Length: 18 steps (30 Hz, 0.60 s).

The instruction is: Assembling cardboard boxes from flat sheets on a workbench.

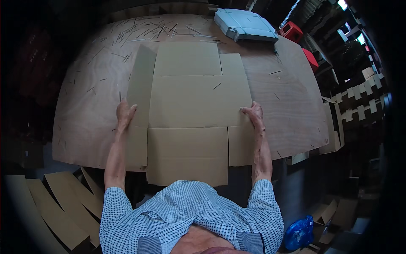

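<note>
A flat, brown cardboard box blank [190,101], cut with flaps, lies before me, its near flap reaching past the table's front edge. At its left side, my left hand [125,114] is closed on the margin, thumb on top and the other fingers partly hidden. My right hand [255,114] grips the opposite margin in the same way, thumb pointing inward. The left side panel is tilted up a little along its crease. One thin cardboard scrap [217,86] rests on the middle panel.
The wooden table [292,110] carries many thin scrap strips [163,30], mostly at the far side. A strapped stack of pale flat cartons [247,24] sits far right, with red stools [291,31] beyond. Folded cardboard [63,199] stands low left; a blue plastic bag [299,233] lies low right.
</note>
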### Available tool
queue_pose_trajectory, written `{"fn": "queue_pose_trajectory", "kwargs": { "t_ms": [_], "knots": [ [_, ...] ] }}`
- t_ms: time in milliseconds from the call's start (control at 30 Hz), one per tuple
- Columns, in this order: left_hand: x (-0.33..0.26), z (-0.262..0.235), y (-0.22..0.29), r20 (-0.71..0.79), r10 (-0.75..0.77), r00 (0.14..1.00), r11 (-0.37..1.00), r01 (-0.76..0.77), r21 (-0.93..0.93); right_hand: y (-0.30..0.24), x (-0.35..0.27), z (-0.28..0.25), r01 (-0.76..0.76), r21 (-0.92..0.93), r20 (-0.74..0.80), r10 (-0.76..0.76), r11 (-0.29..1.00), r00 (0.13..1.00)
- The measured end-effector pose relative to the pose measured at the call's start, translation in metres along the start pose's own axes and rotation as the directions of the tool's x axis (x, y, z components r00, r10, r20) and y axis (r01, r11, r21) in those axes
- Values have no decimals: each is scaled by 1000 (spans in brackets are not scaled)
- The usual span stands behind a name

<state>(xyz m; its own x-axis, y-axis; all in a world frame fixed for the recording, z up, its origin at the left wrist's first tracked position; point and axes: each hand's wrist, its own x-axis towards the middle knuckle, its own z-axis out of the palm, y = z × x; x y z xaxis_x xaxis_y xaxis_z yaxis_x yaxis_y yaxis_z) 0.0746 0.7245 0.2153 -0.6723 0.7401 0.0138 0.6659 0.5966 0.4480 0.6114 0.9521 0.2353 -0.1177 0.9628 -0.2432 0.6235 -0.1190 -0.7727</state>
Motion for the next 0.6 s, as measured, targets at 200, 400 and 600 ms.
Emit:
{"fn": "queue_pose_trajectory", "kwargs": {
  "t_ms": [200,400,600],
  "knots": [
    [-45,40,122,219,262,940,956,-283,72,-79,-39,98,339,-686,125,-354,644,927],
    [-68,36,118,467,519,716,828,-557,-65,-100,-70,118,600,-526,504,-347,603,791],
    [-67,-40,88,446,860,247,364,-910,-200,-89,-97,64,896,-412,822,-493,-166,287]
  ]
}}
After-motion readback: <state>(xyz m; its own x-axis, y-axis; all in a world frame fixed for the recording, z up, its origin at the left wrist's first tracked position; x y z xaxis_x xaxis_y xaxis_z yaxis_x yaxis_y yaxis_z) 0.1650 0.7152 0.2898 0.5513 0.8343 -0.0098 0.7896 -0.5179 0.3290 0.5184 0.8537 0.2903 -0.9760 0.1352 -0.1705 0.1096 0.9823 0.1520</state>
